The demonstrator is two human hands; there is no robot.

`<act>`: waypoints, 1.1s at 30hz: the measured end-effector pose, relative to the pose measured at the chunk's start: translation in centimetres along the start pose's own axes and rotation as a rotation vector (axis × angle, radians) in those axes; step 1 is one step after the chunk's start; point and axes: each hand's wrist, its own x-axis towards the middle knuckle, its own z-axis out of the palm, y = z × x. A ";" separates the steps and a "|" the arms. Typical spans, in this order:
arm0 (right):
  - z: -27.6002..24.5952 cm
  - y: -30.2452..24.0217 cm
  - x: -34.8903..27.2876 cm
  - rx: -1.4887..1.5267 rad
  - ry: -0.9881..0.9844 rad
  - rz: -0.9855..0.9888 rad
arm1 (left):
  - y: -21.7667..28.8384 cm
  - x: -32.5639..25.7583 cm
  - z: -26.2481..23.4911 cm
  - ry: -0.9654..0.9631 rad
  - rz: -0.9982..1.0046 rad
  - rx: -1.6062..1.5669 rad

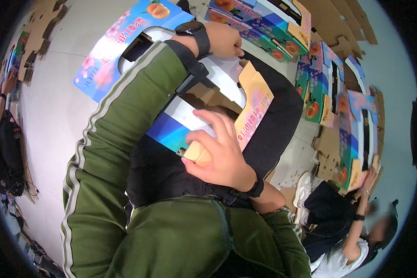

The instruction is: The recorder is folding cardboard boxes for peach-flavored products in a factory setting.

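A printed cardboard carton [164,132], blue, pink and yellow with peach pictures, rests across my lap, partly folded. White inner faces and a brown inside show through its open top. A broad blue-and-pink panel [99,69] with a cut-out stands out at its far left. My right hand [220,148] grips the carton's near corner, thumb and fingers around a yellow flap [198,154]. My left hand [224,41] reaches over the far side, its fingers curled; whatever they hold there is hidden. A dark watch [193,30] sits on that wrist.
Similar printed cartons [259,30] lie beyond and at the right [317,81], near brown cardboard sheets [343,21]. At the lower right a seated person [345,227] handles another carton [356,134]. Another person's arm [0,102] shows at the far left.
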 end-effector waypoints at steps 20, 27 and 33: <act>0.9 0.3 -0.5 -0.040 -0.086 -0.095 | 0.0 0.2 0.1 0.007 0.013 0.020; 1.9 -0.4 -0.5 -0.207 -0.066 -0.057 | 0.4 0.0 0.2 0.031 -0.005 0.044; 0.0 -0.1 -0.2 -0.050 -0.159 -0.075 | 0.7 0.0 0.2 0.014 -0.006 0.094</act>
